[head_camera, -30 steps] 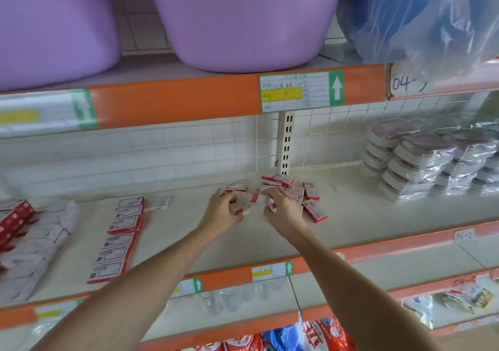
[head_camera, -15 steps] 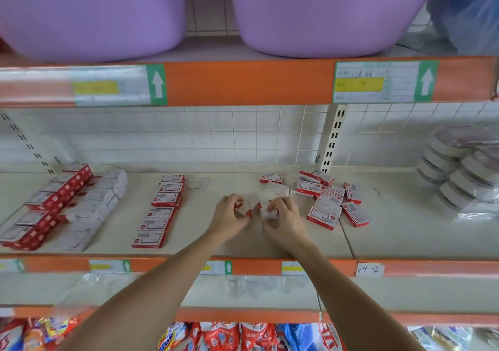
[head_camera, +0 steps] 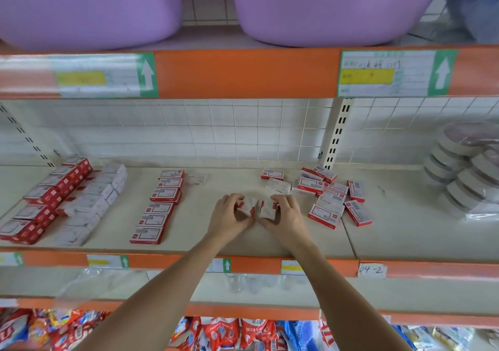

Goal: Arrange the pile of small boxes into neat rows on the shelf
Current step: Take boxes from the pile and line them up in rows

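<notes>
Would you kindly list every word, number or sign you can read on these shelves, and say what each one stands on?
"04-2": handwritten on the white paper tag on the orange front edge of the shelf.
"STAPLES": faintly, on a small white box in the loose pile.
White up arrow on green: on the large upper price label; its handwriting is unreadable.
Print on the red-and-white boxes held by the left hand and right hand: too blurred.

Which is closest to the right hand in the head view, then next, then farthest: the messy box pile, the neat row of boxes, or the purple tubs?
1. Box pile, just right of the right hand.
2. Neat row, left, past the other hand.
3. Purple tubs, on the shelf above.
</notes>
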Demonstrator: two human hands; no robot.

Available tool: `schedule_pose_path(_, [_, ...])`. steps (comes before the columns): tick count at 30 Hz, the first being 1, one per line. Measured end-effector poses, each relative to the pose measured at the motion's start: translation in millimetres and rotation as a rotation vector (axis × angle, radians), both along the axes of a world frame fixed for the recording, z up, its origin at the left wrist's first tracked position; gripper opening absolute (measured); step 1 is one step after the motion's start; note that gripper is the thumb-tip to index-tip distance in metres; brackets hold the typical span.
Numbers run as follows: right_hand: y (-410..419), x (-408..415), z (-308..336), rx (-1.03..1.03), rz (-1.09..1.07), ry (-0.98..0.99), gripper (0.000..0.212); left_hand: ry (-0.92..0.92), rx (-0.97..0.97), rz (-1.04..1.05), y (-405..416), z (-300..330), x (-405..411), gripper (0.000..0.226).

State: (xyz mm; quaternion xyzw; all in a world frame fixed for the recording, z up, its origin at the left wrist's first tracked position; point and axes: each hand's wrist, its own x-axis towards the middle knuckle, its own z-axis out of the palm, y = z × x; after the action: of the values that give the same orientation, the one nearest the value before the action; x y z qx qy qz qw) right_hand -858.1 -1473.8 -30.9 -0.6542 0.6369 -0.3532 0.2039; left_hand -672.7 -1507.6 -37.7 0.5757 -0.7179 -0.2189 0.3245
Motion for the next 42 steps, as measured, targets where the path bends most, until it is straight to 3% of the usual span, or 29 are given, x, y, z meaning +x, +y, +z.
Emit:
schedule_pose_path(6, [0.2, -0.9, -0.9, -0.011, 0.019, -0.002, 0.061, -0.01, 0.002, -0.032, 1.9, -0.4, 0.4, 0.043])
schedule_pose_path(13, [4.2, 2.6, 5.9, -0.005, 0.006, -0.109, 0.055, 0.009, 0.024, -0.023, 1.1, 0.6, 2.1, 0.048])
schedule_pose_path(23, [-1.8, -0.1, -2.2, -0.051, 0.035, -0.007, 0.044, -0.013, -0.018, -0.026, -1.0, -3.8, 1.9, 0.041])
schedule_pose_path(29, [-5.5, 3.7, -9.3, -0.07, -0.046, 0.254, 0.052, -0.041, -0.009, -0.038, -0.7, -2.0, 1.8, 0.043])
schedule_pose_path(37, [-7.2, 4.3, 2.3, 0.007, -0.028, 0.124, 0.051, -0.155, 0.094, -0.143, -6.9, 10.9, 3.5, 0.045])
schedule_pose_path(42, [-20.5, 23.7, 16.0, -0.008, -0.012, 0.041, 0.046, -0.278, 0.019, -0.139, -10.1, 25.4, 28.4, 0.049])
